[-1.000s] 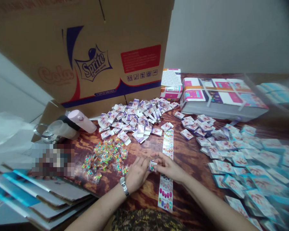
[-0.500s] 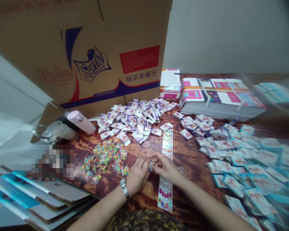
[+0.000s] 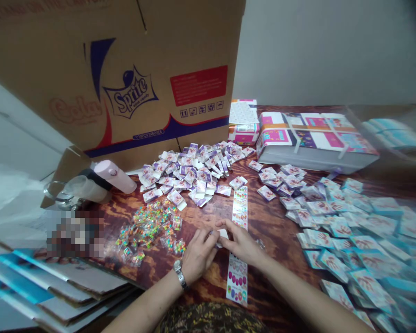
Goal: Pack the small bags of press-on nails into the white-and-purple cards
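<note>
Between the fingertips of both hands is a small card box [image 3: 223, 235], its white side showing; the rest of it is hidden by my fingers. My left hand [image 3: 201, 252], with a silver watch at the wrist, is closed on the box from the left. From the right, my right hand [image 3: 238, 243] pinches it with thumb and fingers. Beneath my right hand runs a long sticker strip [image 3: 237, 277] with rows of colourful shapes. To the left of my hands lies a heap of clear packets of coloured candy [image 3: 152, 226]. Beyond them is a pile of small purple-and-white boxes [image 3: 190, 171].
A tall Sprite carton [image 3: 138, 92] stands at the back left, with a pink bottle [image 3: 115, 175] before it. Many light-blue boxes [image 3: 370, 249] cover the right side. A strapped stack [image 3: 315, 134] lies at the back right. Flattened cardboard [image 3: 65, 282] leans at the lower left.
The box in my hands has turned, so a white side now shows between the fingers. Both hands stay in nearly the same place. The view has shifted very slightly.
</note>
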`<state>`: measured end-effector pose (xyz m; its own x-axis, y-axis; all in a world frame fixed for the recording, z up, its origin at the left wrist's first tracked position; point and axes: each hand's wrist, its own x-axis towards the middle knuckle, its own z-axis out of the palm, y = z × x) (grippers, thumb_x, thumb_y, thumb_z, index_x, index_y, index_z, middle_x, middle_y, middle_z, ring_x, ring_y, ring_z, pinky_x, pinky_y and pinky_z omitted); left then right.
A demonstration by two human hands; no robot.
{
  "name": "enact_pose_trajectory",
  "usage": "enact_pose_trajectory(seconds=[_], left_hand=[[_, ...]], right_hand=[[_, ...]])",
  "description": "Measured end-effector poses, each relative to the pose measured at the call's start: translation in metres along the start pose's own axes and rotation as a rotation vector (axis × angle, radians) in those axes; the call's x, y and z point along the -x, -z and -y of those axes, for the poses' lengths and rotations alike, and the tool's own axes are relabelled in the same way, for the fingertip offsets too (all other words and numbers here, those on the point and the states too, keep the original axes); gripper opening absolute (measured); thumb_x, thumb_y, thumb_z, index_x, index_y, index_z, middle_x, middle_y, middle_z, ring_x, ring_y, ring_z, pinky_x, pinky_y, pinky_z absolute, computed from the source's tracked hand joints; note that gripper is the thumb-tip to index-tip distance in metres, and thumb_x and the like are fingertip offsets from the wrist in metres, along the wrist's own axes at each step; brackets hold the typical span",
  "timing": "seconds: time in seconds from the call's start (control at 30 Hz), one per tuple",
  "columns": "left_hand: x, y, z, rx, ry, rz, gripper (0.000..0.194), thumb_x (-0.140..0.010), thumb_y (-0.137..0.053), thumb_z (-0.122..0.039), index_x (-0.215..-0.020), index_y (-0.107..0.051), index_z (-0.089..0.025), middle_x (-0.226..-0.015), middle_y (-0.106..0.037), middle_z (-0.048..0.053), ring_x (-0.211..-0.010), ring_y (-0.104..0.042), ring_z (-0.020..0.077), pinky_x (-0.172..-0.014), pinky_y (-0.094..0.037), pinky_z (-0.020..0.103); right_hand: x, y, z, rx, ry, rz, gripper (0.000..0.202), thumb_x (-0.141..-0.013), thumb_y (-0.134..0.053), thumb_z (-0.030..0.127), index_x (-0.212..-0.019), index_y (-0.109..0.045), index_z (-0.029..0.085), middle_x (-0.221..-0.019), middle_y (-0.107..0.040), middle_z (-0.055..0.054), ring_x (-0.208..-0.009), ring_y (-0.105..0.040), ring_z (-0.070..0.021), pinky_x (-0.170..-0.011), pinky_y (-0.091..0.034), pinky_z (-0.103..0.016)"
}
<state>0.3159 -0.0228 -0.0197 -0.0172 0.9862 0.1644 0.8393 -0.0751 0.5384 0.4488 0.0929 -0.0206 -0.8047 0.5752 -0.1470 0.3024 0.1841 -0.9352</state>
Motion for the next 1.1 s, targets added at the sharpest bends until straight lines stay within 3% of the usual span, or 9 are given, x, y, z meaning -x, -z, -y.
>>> enact_pose_trajectory(seconds=[0.1, 0.23, 0.3, 0.4, 0.57, 0.77, 0.93, 1.1], left_hand=[[-0.003, 0.001, 0.000, 0.049, 0.027, -0.060, 0.033, -0.085, -0.045, -0.016, -0.117, -0.046, -0.022, -0.109, -0.052, 0.009, -0.099, -0.051, 0.0208, -0.084, -0.047, 0.036], [-0.006, 0.003, -0.001, 0.131, 0.076, -0.121, 0.032, -0.084, -0.048, -0.016, -0.116, -0.046, -0.021, -0.110, -0.053, 0.009, -0.100, -0.051, 0.0208, -0.086, -0.046, 0.036], [-0.007, 0.003, -0.002, 0.163, 0.094, -0.123, 0.032, -0.083, -0.048, -0.016, -0.115, -0.047, -0.021, -0.108, -0.055, 0.009, -0.100, -0.052, 0.0211, -0.086, -0.045, 0.037], [-0.006, -0.001, -0.005, 0.182, 0.099, -0.135, 0.033, -0.082, -0.049, -0.015, -0.114, -0.047, -0.021, -0.106, -0.056, 0.008, -0.100, -0.052, 0.0215, -0.086, -0.045, 0.038], [-0.003, -0.005, -0.005, 0.129, 0.077, -0.160, 0.036, -0.081, -0.048, -0.010, -0.114, -0.044, -0.020, -0.114, -0.054, 0.009, -0.107, -0.049, 0.0219, -0.092, -0.043, 0.039], [-0.004, -0.003, -0.002, -0.017, 0.059, -0.141, 0.039, -0.081, -0.043, -0.010, -0.119, -0.042, -0.017, -0.114, -0.054, 0.012, -0.107, -0.049, 0.0241, -0.089, -0.045, 0.042], [-0.004, -0.007, -0.003, -0.006, 0.066, -0.162, 0.040, -0.081, -0.043, -0.010, -0.120, -0.041, -0.017, -0.112, -0.055, 0.012, -0.107, -0.050, 0.0242, -0.090, -0.045, 0.043], [-0.002, -0.012, -0.003, -0.001, 0.125, -0.203, 0.046, -0.081, -0.045, -0.011, -0.125, -0.033, -0.016, -0.112, -0.054, 0.012, -0.102, -0.052, 0.0239, -0.085, -0.047, 0.040]], right_hand=[[0.003, 0.002, 0.005, -0.016, 0.031, -0.045, 0.026, -0.081, -0.052, 0.030, -0.106, -0.049, 0.021, -0.075, -0.058, 0.002, -0.066, -0.054, -0.0143, -0.059, -0.042, -0.025], [0.012, 0.009, 0.015, 0.016, 0.176, -0.087, 0.024, -0.084, -0.047, 0.025, -0.108, -0.051, 0.022, -0.103, -0.057, -0.006, -0.089, -0.056, -0.0182, -0.075, -0.045, -0.030], [0.015, 0.009, 0.017, 0.077, 0.204, -0.112, 0.018, -0.085, -0.046, 0.025, -0.100, -0.054, 0.022, -0.102, -0.057, -0.006, -0.092, -0.055, -0.0194, -0.078, -0.045, -0.031], [0.015, 0.003, 0.016, 0.136, 0.149, -0.193, 0.015, -0.085, -0.046, 0.027, -0.097, -0.054, 0.022, -0.094, -0.061, -0.005, -0.089, -0.057, -0.0205, -0.079, -0.044, -0.033], [0.015, -0.011, 0.019, 0.060, 0.021, -0.301, 0.028, -0.084, -0.051, 0.030, -0.111, -0.048, 0.022, -0.092, -0.064, -0.003, -0.080, -0.061, -0.0186, -0.074, -0.047, -0.031], [0.017, -0.016, 0.024, -0.069, 0.084, -0.300, 0.023, -0.087, -0.046, 0.033, -0.101, -0.062, 0.022, -0.101, -0.064, -0.005, -0.095, -0.058, -0.0207, -0.085, -0.045, -0.034], [0.010, -0.021, 0.016, -0.281, -0.021, -0.315, 0.022, -0.081, -0.055, 0.036, -0.093, -0.063, 0.018, -0.090, -0.067, -0.005, -0.082, -0.061, -0.0195, -0.077, -0.049, -0.034], [0.006, -0.027, 0.011, -0.296, -0.048, -0.354, 0.018, -0.079, -0.057, 0.033, -0.088, -0.063, 0.018, -0.081, -0.066, -0.004, -0.074, -0.061, -0.0182, -0.070, -0.050, -0.031]])
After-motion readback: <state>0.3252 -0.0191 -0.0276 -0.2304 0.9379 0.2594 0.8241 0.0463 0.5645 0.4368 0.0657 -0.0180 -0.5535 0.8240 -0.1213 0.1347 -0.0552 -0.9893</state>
